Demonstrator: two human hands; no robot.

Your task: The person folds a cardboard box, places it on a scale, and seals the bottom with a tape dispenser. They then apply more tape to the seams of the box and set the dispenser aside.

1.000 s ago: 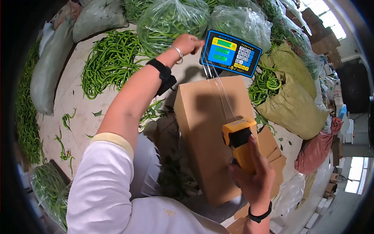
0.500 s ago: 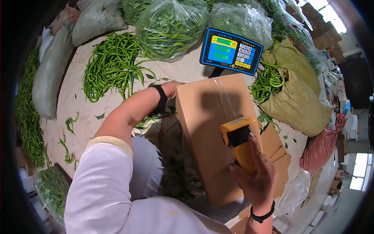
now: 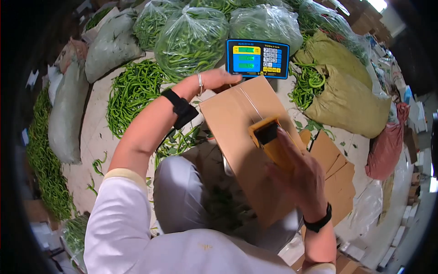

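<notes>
A cardboard box (image 3: 248,150) rests tilted against my knees, with a strip of clear tape (image 3: 250,104) along its upper face. My right hand (image 3: 299,178) is wrapped around a yellow tape dispenser (image 3: 275,147) with a black top, held against the box where the tape strip ends. At the far end of the box is my left hand (image 3: 220,79), fingers stretched out to the right beside the top edge, holding nothing visible. Just beyond them stands a blue-and-black scale display (image 3: 258,59) with green readouts.
Loose green peppers (image 3: 132,93) lie heaped on the floor to the left. Clear bags of peppers (image 3: 194,43) line the back. An olive sack (image 3: 344,100) and a red sack (image 3: 388,150) are at right. Flattened cardboard (image 3: 337,178) lies beside the box.
My left hand has come up from beside the box's far left corner to its far edge, fingers now extended. The tape dispenser has shifted slightly left and up in view. The camera view has also shifted.
</notes>
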